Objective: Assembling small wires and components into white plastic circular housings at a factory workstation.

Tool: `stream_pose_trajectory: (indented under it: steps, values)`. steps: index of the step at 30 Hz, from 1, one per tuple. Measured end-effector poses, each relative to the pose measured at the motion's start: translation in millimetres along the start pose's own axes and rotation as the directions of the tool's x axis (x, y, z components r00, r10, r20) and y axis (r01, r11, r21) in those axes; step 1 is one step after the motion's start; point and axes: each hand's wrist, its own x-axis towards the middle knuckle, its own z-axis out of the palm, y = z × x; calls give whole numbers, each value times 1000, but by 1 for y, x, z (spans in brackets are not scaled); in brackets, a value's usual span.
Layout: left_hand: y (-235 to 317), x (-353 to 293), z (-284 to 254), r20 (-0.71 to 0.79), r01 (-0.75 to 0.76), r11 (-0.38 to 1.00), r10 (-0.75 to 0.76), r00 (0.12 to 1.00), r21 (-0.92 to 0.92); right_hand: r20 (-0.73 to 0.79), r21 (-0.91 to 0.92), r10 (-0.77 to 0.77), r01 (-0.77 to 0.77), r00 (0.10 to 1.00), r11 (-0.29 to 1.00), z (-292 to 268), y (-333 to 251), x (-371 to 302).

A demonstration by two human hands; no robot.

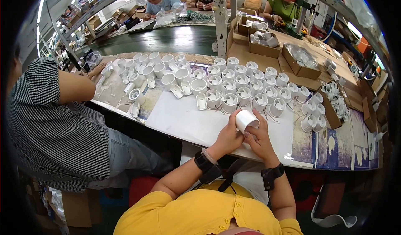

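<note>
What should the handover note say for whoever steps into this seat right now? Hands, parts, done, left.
Left hand: grips the white cylindrical housing from its left side, above the white sheet.
Right hand: fingers on the same housing from below and right. Both hands share the one part, held off the table.
Parts: rows of white fan housings stand just beyond the hands, thin wires trailing from the front ones. Plain white cups and small flat white pieces sit to the left, in front of a co-worker in a checked shirt. More housings fill cardboard boxes to the right.
Done: cannot tell from this view.
Left: the held housing is not yet set down.
</note>
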Motion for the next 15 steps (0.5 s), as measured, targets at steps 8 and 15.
stream_pose_trajectory:
  steps: [8,15]
  values:
    - [-10,3,-3,-37,142,971,-152,988,-193,-170,192,135,-102,976,976,3,3,-1]
    - [-15,6,-2,-18,124,959,-133,991,-256,-274,213,43,17,961,977,6,3,2]
